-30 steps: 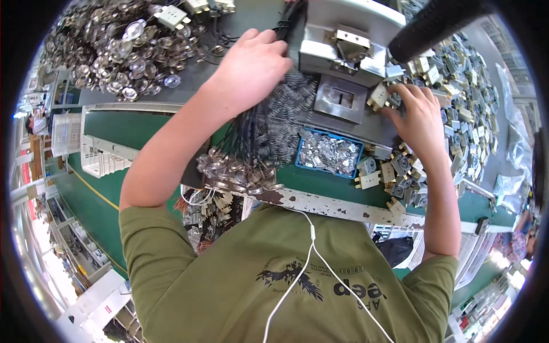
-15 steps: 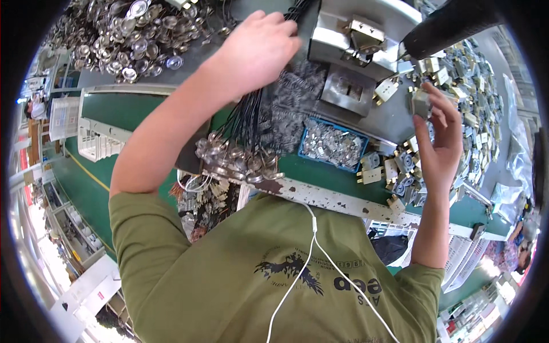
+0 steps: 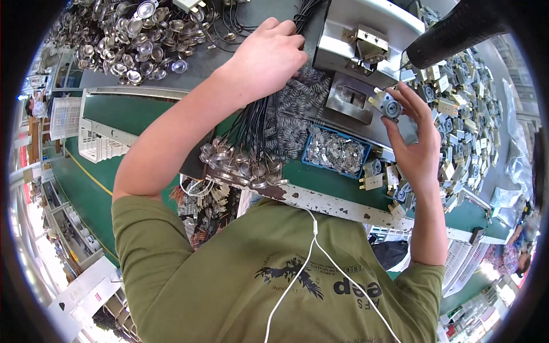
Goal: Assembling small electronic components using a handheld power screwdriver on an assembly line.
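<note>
My left hand [image 3: 267,60] is curled closed over a bundle of black wires [image 3: 255,121] with round metal caps [image 3: 243,167] at their near ends. Its fingertips are hidden, so I cannot tell what they hold. Between the thumb and fingers of my right hand [image 3: 418,128] is a small grey and cream thermostat-like part [image 3: 388,107], its round face showing and a metal tab sticking out. This part is beside a steel block with a slot [image 3: 350,97], in front of a metal fixture [image 3: 370,44]. Beside the wires lies a pile of small springs [image 3: 303,106].
A blue tray [image 3: 305,153] of small metal pieces sits near the bench's chipped front edge [image 3: 331,202]. More grey and cream parts [image 3: 457,143] are heaped at right, under a black cylindrical tool [image 3: 452,37]. Loose metal caps [image 3: 137,43] pile up at far left.
My right hand has moved left toward the slotted steel block, turning the grey and cream part so its round face shows. My left hand stays closed over the wires, only slightly shifted.
</note>
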The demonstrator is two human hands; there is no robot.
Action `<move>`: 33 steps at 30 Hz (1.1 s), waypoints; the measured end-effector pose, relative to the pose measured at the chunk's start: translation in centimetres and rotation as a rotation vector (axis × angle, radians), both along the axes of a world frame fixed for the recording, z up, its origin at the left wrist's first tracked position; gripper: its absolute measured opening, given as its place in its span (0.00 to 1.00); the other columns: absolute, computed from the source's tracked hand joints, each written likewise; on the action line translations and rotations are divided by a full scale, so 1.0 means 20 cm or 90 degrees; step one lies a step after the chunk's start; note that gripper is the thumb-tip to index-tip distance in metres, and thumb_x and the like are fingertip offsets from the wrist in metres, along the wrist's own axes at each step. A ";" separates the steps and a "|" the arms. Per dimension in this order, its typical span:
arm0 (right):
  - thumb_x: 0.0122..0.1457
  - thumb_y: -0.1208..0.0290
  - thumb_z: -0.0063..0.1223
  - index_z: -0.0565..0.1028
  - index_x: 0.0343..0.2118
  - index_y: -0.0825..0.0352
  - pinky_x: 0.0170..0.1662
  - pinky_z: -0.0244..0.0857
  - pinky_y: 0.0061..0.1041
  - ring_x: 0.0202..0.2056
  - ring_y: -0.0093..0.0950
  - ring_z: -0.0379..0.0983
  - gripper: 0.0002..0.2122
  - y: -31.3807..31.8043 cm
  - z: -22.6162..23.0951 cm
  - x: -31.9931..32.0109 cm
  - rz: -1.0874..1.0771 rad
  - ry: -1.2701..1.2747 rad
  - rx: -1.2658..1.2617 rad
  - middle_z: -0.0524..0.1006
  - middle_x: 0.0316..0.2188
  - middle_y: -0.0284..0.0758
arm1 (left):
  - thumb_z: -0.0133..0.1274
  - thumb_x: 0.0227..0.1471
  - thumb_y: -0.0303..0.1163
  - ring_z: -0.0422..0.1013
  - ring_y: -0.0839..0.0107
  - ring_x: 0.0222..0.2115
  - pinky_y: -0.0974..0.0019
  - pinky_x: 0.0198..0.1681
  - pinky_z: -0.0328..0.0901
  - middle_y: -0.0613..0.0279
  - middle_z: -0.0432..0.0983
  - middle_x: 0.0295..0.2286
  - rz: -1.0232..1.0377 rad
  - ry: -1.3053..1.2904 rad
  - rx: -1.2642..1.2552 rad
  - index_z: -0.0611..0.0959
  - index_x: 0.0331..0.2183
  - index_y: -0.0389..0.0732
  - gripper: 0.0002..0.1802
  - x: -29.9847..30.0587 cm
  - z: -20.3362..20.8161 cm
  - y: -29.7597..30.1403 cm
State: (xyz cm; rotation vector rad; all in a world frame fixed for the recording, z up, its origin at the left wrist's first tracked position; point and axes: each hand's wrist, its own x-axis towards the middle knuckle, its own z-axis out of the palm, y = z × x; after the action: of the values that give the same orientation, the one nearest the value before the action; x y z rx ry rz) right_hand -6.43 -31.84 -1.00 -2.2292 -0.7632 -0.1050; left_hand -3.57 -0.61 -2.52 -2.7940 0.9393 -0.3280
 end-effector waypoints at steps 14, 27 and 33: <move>0.54 0.85 0.65 0.70 0.62 0.64 0.58 0.69 0.33 0.52 0.32 0.77 0.31 0.06 0.03 0.04 0.021 -0.030 -0.026 0.81 0.53 0.37 | 0.62 0.54 0.36 0.77 0.56 0.37 0.55 0.41 0.71 0.58 0.79 0.31 -0.012 0.199 -0.342 0.81 0.39 0.42 0.13 -0.09 0.13 0.02; 0.56 0.82 0.62 0.77 0.43 0.67 0.48 0.73 0.35 0.45 0.39 0.79 0.12 0.13 -0.07 0.08 0.063 -0.052 -0.064 0.80 0.47 0.39 | 0.62 0.53 0.30 0.77 0.64 0.33 0.60 0.39 0.70 0.60 0.81 0.31 0.040 0.309 -0.462 0.81 0.39 0.40 0.11 -0.11 0.14 0.02; 0.55 0.82 0.62 0.77 0.36 0.66 0.45 0.73 0.36 0.43 0.41 0.79 0.08 0.08 -0.17 0.04 0.008 -0.092 -0.069 0.79 0.46 0.37 | 0.61 0.55 0.31 0.78 0.62 0.35 0.59 0.41 0.71 0.58 0.80 0.34 0.028 0.328 -0.480 0.80 0.39 0.39 0.11 -0.11 0.18 -0.01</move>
State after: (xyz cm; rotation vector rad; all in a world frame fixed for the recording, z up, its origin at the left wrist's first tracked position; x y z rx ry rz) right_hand -5.68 -30.30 -4.35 -2.3385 -0.8791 -0.2261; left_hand -5.77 -0.74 0.99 -3.6996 0.9973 0.0886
